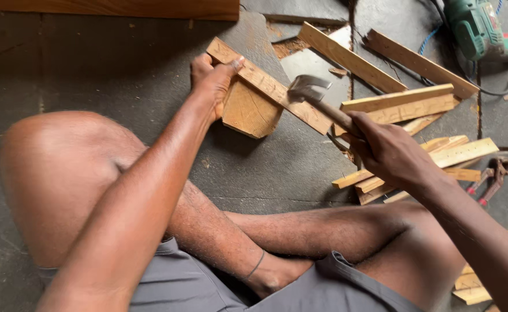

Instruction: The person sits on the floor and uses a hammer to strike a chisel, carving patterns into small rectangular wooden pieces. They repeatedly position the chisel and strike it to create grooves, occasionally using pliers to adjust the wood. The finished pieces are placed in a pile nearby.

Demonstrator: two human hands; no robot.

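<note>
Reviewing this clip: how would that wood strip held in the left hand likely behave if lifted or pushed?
The wood strip looks stiff: it spans straight, unsagging. Probably light, since the left hand steadies it alone. Flat-faced, so unlikely to roll; it may pivot on the wood block beneath.

No packages, labels, signs or screens in view.

wooden strip [277, 89] | tilted on block [251, 112] | claw hammer [317, 98] above
</note>
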